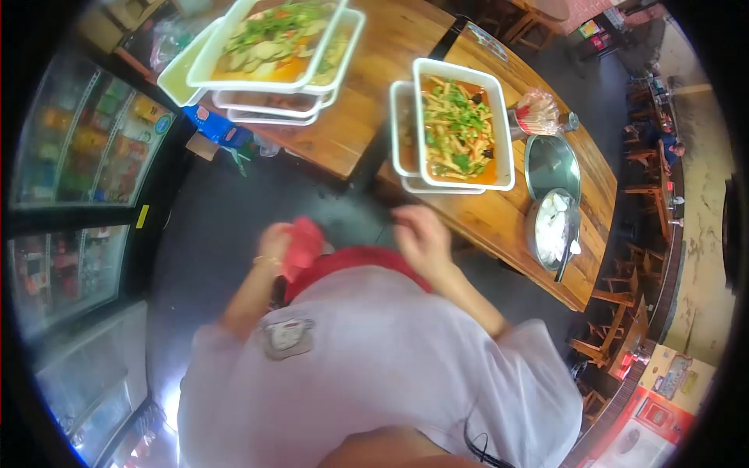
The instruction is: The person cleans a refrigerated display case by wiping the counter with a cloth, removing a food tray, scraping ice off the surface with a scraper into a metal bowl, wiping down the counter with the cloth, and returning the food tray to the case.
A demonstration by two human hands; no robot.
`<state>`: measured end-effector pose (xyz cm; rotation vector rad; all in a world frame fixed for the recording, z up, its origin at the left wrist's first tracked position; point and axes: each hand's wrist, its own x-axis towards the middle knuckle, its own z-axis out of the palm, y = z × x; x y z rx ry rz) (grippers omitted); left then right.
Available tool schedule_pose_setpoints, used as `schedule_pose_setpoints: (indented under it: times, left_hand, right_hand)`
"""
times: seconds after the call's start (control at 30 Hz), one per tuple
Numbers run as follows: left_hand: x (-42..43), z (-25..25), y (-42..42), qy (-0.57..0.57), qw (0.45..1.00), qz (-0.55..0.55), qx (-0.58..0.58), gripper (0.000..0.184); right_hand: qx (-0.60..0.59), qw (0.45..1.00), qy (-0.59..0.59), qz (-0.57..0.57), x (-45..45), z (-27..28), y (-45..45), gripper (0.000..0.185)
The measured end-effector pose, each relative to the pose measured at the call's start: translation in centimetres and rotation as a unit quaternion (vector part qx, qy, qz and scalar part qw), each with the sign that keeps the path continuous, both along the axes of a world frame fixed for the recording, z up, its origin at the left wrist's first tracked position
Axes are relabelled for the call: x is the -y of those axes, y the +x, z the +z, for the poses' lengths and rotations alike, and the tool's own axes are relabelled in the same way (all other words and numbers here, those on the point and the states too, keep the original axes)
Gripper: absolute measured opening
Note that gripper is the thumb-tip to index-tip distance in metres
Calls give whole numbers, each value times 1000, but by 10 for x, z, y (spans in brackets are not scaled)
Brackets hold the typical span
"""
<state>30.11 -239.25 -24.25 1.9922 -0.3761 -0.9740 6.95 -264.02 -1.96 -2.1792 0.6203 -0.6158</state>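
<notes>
My left hand (pixel 275 245) is closed round a red cloth (pixel 303 248), low in front of my body at the left. My right hand (pixel 422 238) hangs over the floor, just short of the table edge, its fingers curled and somewhat blurred; nothing shows in it. Beyond it, a white tray of food with green herbs (pixel 460 132) sits on top of other white trays. At the upper left, more stacked white trays hold sliced food and herbs (pixel 269 43).
On the wooden table (pixel 499 214) are a metal pot (pixel 552 168), a bowl with white contents and a dark handle (pixel 552 226), and a holder of wrapped sticks (pixel 536 115). Glass-door fridges (pixel 94 140) line the left. Seated people (pixel 669 150) are far right.
</notes>
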Motion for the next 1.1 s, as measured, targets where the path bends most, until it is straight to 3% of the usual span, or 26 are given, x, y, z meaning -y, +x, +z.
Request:
schedule_pose_setpoints:
  times: [0.03,0.07,0.1,0.13,0.2,0.27,0.3,0.37,0.43,0.47,0.53,0.6,0.67,0.73,0.77,0.8,0.87,0.93,0.97,1.07,1.1]
  left_hand:
    - [-42,12,23,-102,972,157,-143,39]
    - [-73,43,42,-201,890,305,-274,49]
    - [-92,77,55,-253,859,340,-285,50]
    - [-113,115,64,-302,824,380,-290,52]
    - [-154,161,66,-382,765,439,-278,52]
    - [-181,193,58,-451,714,488,-220,49]
    - [-194,196,54,-435,714,530,-142,47]
    - [-210,196,50,-382,699,604,-30,45]
    - [-217,204,48,-322,680,658,25,41]
    - [-222,211,52,-291,672,679,45,38]
    - [-242,197,63,-303,652,695,-10,32]
    - [-265,168,81,-280,654,694,110,28]
    - [-301,158,110,-356,571,740,15,26]
    - [-336,133,138,-366,555,746,40,27]
    - [-350,129,153,-398,519,755,24,29]
    - [-369,138,159,-330,585,735,92,29]
    - [-407,166,166,-280,597,736,156,33]
    - [-437,181,152,-364,456,798,153,35]
    - [-456,179,140,-215,425,853,213,34]
    - [-494,148,86,-192,208,928,241,27]
    - [-499,151,75,-163,158,949,220,25]
  right_hand:
    - [8,997,-48,60,-18,-7,41,23]
    - [27,991,-8,127,-37,-9,80,29]
    - [31,979,13,199,-57,-12,118,30]
    - [-22,954,115,276,-76,-14,153,29]
    - [-97,889,244,374,-118,-11,217,35]
    - [-73,851,241,460,-168,-16,272,41]
    - [-63,824,245,507,-198,-19,296,44]
    - [-104,754,324,561,-257,-20,332,76]
    - [-102,654,483,573,-319,-45,359,88]
    - [-175,610,536,556,-344,-44,369,88]
    - [-312,442,629,557,-389,-42,388,83]
    - [-366,471,574,560,-426,-56,405,70]
    - [-412,432,577,557,-466,-67,436,54]
    - [-504,414,578,490,-509,-98,482,49]
    - [-578,402,557,441,-534,-95,507,43]
    - [-608,363,539,457,-560,-95,530,41]
    - [-660,380,498,415,-615,-85,563,40]
    - [-674,357,473,441,-671,-83,575,42]
    - [-680,343,465,452,-708,-83,573,43]
    - [-715,289,407,490,-814,-72,552,45]
    - [-713,273,389,515,-844,-75,544,45]
